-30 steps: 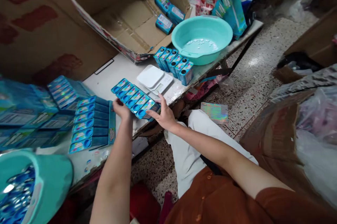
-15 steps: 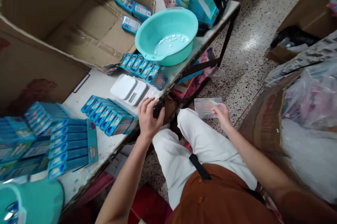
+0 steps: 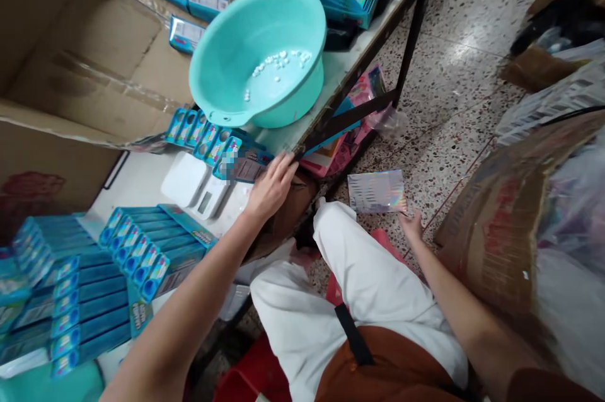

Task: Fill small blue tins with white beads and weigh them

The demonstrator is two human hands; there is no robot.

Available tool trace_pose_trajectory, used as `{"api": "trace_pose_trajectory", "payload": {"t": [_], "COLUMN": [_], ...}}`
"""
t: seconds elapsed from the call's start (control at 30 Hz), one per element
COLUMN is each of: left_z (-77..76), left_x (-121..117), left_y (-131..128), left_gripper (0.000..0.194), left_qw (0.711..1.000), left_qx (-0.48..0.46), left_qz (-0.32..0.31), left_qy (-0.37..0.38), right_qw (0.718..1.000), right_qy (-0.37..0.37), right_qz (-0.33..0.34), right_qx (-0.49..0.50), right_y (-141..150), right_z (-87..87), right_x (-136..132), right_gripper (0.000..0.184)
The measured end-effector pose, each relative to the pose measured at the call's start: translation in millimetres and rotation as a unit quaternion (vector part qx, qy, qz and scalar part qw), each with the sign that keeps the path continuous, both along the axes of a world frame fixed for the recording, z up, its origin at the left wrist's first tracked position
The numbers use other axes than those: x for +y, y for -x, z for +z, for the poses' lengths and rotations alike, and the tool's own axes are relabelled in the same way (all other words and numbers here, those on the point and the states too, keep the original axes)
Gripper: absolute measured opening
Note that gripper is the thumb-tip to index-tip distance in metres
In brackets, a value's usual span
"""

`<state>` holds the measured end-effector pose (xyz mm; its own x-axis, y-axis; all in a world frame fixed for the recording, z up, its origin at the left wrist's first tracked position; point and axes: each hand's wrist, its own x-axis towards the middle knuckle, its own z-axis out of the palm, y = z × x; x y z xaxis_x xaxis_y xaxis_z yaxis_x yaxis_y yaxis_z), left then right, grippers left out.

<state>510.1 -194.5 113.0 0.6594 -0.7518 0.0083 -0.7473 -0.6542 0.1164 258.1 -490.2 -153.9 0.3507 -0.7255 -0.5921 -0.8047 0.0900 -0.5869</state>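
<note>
My left hand [image 3: 271,188] rests with its fingers spread at the white table's edge [image 3: 326,84], touching or almost touching the end of a row of blue boxes [image 3: 201,140]. The last box is partly blurred, and the hand holds nothing visible. My right hand [image 3: 412,225] is low over the speckled floor, with its fingertips at the lower corner of a holographic sheet [image 3: 377,191]. That sheet lies flat, and I cannot tell whether it rests on the floor or on something else.
A teal basin [image 3: 258,55] holds white bits beside a white digital scale [image 3: 193,184]. Blue boxes and packs [image 3: 89,301] are stacked at the left, next to an open cardboard carton [image 3: 89,55]. Plastic bags and brown cardboard [image 3: 501,225] fill the right side.
My view has tilted and shifted. The dark item is no longer visible in my left hand, which now lies open at the table edge. My right hand has moved down to the sheet's corner.
</note>
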Motion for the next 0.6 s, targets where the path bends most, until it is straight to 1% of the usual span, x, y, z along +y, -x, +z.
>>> {"api": "trace_pose_trajectory", "payload": {"t": [0.07,0.13,0.27,0.4,0.5,0.6], "left_z": [-3.7,-8.3,-15.4,-16.5,-16.1,-16.7], "left_x": [-10.1,-15.1,-13.2,-11.0,-12.0,-12.3], "left_y": [-10.6,-18.2,-24.3,-26.2,-27.9,-28.7], "left_gripper": [0.047,0.05,0.052,0.055,0.05,0.044], "left_qw": [1.0,0.999,0.999,1.0,1.0,1.0], "left_qx": [-0.018,-0.031,-0.039,-0.022,-0.014,-0.007], "left_qz": [0.01,0.01,-0.007,-0.009,-0.012,-0.012], "left_qy": [-0.016,-0.025,-0.018,-0.02,-0.024,-0.028], "right_qw": [0.999,0.998,0.995,0.987,0.981,0.978], "right_qy": [0.008,0.005,0.011,0.018,0.018,0.019], "right_qz": [0.031,0.05,0.084,0.134,0.164,0.176], "right_qx": [0.037,0.039,0.048,0.081,0.097,0.111], "right_y": [-2.4,-3.2,-0.7,-1.3,-6.4,-10.2], "right_z": [-12.1,-21.7,-42.6,-64.6,-73.9,-76.6], "right_x": [-2.2,-3.8,-4.8,-4.4,-3.9,-1.8], "right_gripper": [0.071,0.072,0.07,0.069,0.067,0.066]}}
